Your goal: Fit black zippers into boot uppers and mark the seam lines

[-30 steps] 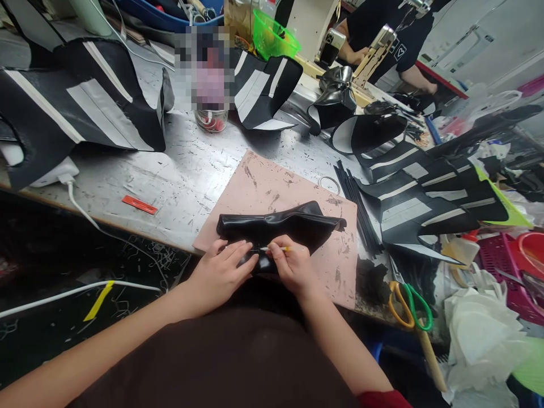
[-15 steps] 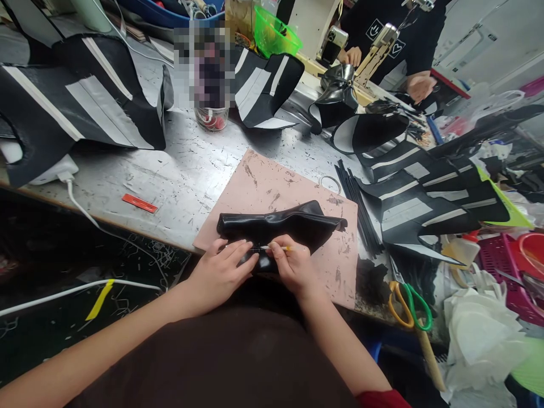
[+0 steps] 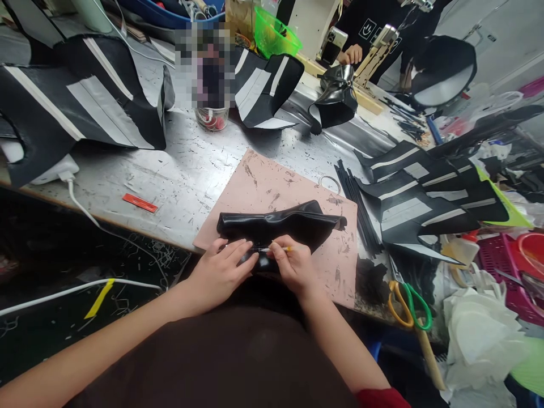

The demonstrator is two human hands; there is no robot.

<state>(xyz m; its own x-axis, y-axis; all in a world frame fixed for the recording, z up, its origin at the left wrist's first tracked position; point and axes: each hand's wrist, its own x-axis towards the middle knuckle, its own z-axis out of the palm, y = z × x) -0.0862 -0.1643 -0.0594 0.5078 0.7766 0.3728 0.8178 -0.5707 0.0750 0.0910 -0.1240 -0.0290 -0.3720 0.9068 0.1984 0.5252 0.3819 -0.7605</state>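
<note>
A glossy black leather piece (image 3: pixel 289 221), folded over, lies across the pink board (image 3: pixel 272 175) at the table's front edge. My left hand (image 3: pixel 227 266) rests on its near part with the fingers stretched out, pressing it. In a pinch, my right hand (image 3: pixel 292 262) holds a thin white pen-like stick (image 3: pixel 266 249) with a yellow section. Its tip touches the leather close to my left fingertips, beside a fine pale line. The underside of the leather and part of my left thumb are hidden.
Black strips (image 3: pixel 359 209) and scissors (image 3: pixel 408 300) lie to the right, near stacked black leather pieces (image 3: pixel 408 207). Another piece (image 3: pixel 106 96) stands at left. A red strip (image 3: pixel 140 202) lies near the edge. Opposite, a co-worker holds a black piece (image 3: pixel 444 68) beside a sewing machine (image 3: pixel 374 54).
Across the table, the co-worker has picked up a black piece with a pale lining and moved it up and right. My hands and the leather beneath them look almost unmoved.
</note>
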